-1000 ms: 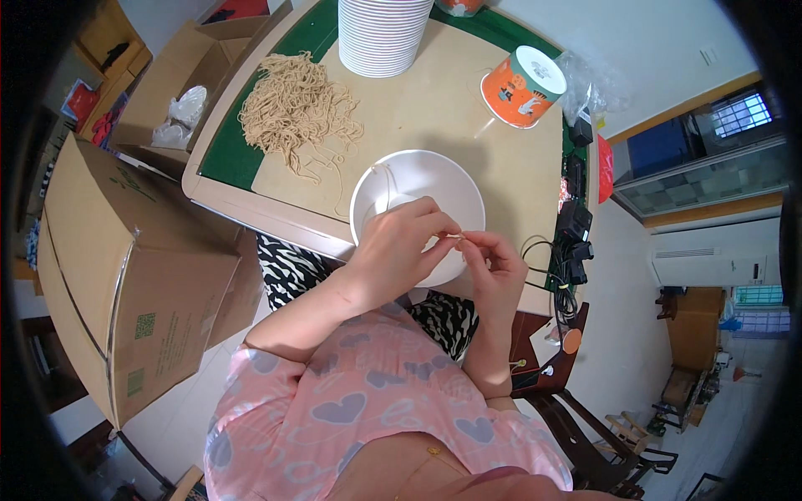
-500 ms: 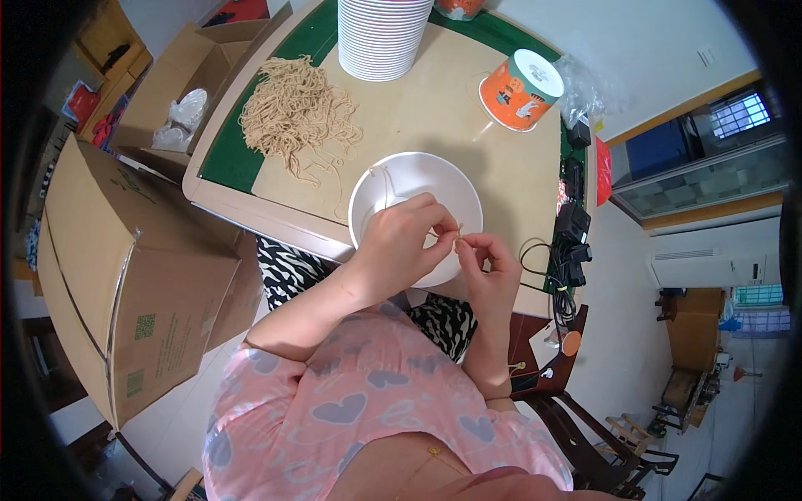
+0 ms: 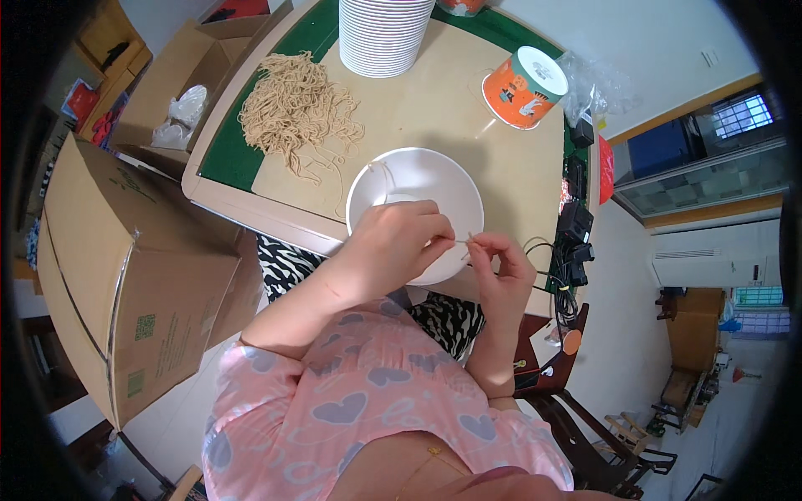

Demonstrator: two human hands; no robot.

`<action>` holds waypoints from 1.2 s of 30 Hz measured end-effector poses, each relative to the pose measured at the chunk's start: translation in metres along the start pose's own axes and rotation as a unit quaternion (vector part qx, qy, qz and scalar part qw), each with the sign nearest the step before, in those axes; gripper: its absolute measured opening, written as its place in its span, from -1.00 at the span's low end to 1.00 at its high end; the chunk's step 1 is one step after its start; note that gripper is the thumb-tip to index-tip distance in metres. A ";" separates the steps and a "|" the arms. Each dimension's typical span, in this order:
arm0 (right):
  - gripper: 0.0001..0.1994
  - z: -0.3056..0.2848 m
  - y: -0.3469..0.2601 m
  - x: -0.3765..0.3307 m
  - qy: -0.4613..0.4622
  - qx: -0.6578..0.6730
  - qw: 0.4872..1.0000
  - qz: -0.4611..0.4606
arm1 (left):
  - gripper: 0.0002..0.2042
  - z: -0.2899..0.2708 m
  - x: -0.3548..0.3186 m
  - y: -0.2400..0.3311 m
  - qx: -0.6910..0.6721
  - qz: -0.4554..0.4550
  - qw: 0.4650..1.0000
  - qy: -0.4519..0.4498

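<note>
Large brown cardboard box (image 3: 125, 275) beside the tan-topped table (image 3: 451, 92). Wide white plastic bowl (image 3: 415, 200) sits at the table's near edge, under both hands. Left hand (image 3: 393, 246) and right hand (image 3: 501, 267) pinch a thin tan string (image 3: 464, 242) taut between fingertips, over the bowl's rim.

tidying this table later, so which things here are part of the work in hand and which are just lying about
In use:
left hand
right hand
thin tan string pinched between both hands' fingers
white bowl
pile of tan strings

Lying about:
stack of white bowls
orange cup
cardboard boxes
black cables
</note>
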State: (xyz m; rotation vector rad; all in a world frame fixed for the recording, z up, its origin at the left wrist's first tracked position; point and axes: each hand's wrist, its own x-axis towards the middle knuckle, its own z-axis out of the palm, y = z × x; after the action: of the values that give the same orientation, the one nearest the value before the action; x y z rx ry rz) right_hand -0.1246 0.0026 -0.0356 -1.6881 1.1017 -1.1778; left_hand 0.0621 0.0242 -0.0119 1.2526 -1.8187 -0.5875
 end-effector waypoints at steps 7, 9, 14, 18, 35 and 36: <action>-0.86 -0.007 0.003 -0.002 -0.039 -0.015 0.997 -0.060 | -0.94 -0.010 0.014 0.023 -0.065 0.009 0.997 -0.033; -0.86 -0.009 0.007 -0.005 -0.039 -0.006 0.998 -0.044 | -0.95 -0.008 0.017 0.023 -0.043 0.044 0.998 0.013; -0.86 -0.015 0.027 -0.011 -0.051 0.026 0.998 0.005 | -0.94 -0.010 0.019 0.025 -0.073 0.024 0.995 0.059; -0.87 -0.025 0.029 -0.010 -0.058 0.047 0.997 0.020 | -0.94 -0.008 0.018 0.025 -0.077 0.021 0.995 0.066; -0.90 -0.017 0.069 0.079 -0.062 0.143 0.978 0.137 | -0.85 -0.054 0.058 -0.081 0.060 -0.185 0.981 0.017; -0.87 -0.013 0.080 0.080 -0.078 0.146 0.970 0.181 | -0.86 -0.047 0.054 -0.111 0.008 -0.208 0.978 -0.003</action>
State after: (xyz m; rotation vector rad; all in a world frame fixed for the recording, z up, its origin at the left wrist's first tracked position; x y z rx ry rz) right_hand -0.1386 -0.0998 -0.0836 -1.2668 1.0285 -0.9063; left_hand 0.1509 -0.0649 -0.0500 1.6594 -1.5732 -0.8034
